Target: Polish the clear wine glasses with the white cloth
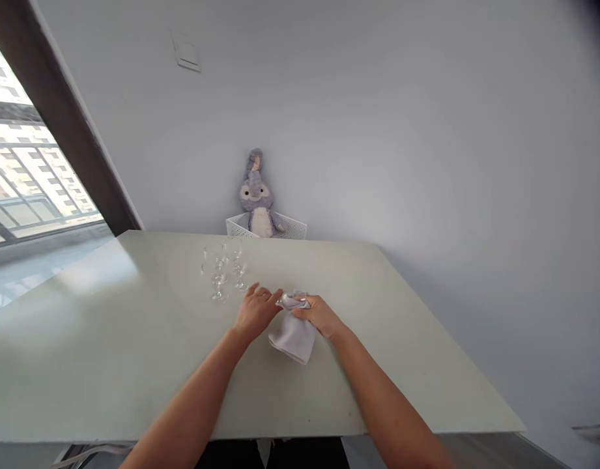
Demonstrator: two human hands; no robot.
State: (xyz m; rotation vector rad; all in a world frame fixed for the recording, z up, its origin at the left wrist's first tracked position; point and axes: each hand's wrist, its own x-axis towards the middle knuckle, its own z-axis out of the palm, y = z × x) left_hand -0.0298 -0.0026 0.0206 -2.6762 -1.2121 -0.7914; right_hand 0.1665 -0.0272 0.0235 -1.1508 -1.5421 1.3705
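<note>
The clear glass (300,295) is over the middle of the counter (157,371), between the two hands. The right hand (324,316) curls around it and the white cloth (294,337). The left hand (259,309) has its fingers a bit spread, thumb by the glass; I cannot tell if it grips. The glass looks thin, hard and slippery, so it may break easily; a gentle hold round its cup seems best. The cloth looks light, soft and floppy. Other glasses (219,277), with round cups and thin stems, stand to the left.
</note>
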